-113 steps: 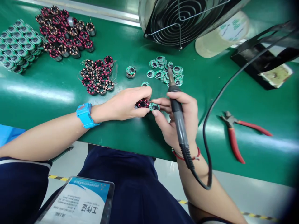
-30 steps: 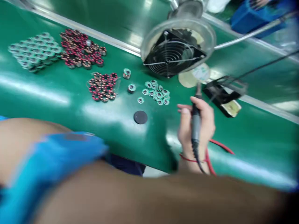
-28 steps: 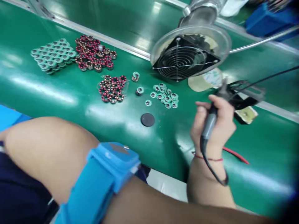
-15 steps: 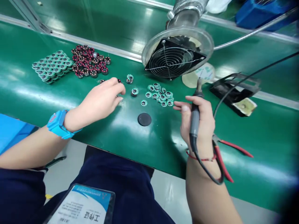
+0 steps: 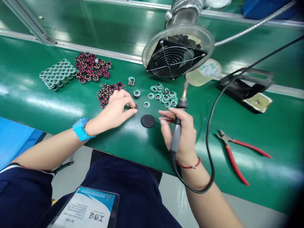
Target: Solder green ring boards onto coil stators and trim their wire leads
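My left hand (image 5: 116,109) pinches a small copper-wound motor coil (image 5: 135,106), mostly hidden by the fingers, just above the table. Behind that hand lies a near group of red and copper coils (image 5: 103,91). My right hand (image 5: 186,131) grips a soldering iron (image 5: 176,134), its metal tip pointing up and away. A black round pad (image 5: 148,121) lies between the hands. Beyond it are a single round green circuit board (image 5: 147,104), a loose heap of such boards (image 5: 163,96), and two coils topped with boards, one nearer (image 5: 136,94) and one farther (image 5: 131,81).
At the back left stand stacked board-topped coils (image 5: 58,74) beside more bare coils (image 5: 92,68). A fume fan (image 5: 169,63) overhangs the back, near a tape roll (image 5: 204,72). The iron stand (image 5: 247,90) and red-handled cutters (image 5: 226,139) are at right; the iron's cord (image 5: 209,148) loops nearby.
My left hand has moved right and nearer, from the near coils toward the black pad, with a coil now showing in its fingers. My right hand has brought the soldering iron left, toward the pad.
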The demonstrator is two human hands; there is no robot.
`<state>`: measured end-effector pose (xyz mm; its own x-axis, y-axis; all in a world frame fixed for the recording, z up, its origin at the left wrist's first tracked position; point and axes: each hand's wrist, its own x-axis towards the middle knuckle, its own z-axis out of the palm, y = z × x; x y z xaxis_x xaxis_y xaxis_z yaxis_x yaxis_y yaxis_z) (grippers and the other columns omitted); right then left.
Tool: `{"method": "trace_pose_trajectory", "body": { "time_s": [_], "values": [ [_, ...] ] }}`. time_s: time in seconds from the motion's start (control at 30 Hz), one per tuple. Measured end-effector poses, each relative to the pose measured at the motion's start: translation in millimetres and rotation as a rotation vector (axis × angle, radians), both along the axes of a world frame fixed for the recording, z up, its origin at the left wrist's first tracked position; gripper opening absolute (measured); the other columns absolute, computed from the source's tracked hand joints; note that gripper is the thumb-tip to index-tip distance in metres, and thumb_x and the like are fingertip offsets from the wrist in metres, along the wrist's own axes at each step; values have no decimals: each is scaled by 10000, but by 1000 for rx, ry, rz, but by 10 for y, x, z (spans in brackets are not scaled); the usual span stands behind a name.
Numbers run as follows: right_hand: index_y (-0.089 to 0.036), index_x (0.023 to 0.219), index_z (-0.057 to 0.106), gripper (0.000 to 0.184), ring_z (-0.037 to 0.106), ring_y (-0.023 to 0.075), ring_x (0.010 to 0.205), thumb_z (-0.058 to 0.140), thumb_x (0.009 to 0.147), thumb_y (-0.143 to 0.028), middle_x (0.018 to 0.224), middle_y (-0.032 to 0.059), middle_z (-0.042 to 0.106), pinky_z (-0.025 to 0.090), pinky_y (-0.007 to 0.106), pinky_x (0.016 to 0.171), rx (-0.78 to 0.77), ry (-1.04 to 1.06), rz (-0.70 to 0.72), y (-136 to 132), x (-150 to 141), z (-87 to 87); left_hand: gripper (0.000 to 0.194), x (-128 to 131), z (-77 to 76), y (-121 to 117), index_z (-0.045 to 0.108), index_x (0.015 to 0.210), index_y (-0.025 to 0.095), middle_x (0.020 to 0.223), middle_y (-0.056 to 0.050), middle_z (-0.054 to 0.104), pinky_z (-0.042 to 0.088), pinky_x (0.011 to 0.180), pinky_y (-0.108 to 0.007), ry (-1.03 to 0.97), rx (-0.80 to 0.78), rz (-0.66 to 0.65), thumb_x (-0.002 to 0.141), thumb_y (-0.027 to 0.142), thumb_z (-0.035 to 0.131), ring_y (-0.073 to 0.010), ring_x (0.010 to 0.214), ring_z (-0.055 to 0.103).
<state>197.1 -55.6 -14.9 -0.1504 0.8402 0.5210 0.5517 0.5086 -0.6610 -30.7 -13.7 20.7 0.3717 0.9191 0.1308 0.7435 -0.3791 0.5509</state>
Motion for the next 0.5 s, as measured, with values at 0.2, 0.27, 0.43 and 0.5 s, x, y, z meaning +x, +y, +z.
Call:
{"method": "trace_pose_trajectory", "body": {
  "time_s": [0.2,0.27,0.43,0.5],
  "values": [
    [-310,1355,401,584,642,230,934,665,836,-259,1104,65,653,587,408,751,147,-158,-37,0,-123,-67,103,502,59,-36,601,779,152,857,-12,549,448,837,-332,-357,-329,-110,841,229,630,-150,860,550],
    [-320,1349,405,556,645,216,936,626,849,-223,1101,53,638,586,403,775,134,-116,-62,5,-98,-73,115,553,43,-35,583,836,160,885,-13,541,455,793,-313,-404,-365,-145,840,266,626,-141,834,545],
    [-314,1366,357,619,672,203,1025,640,832,-176,1170,68,621,602,389,848,4,67,10,4,-44,-63,288,450,11,44,493,1026,168,958,-18,560,445,624,-251,-536,-477,-93,831,335,622,-92,692,528],
    [-320,1373,345,634,672,208,1048,638,833,-165,1197,76,621,608,399,855,-18,53,64,2,-49,-76,221,413,17,63,525,904,168,820,9,560,401,590,-241,-441,-508,-157,853,368,604,-95,654,500]
  ]
}}
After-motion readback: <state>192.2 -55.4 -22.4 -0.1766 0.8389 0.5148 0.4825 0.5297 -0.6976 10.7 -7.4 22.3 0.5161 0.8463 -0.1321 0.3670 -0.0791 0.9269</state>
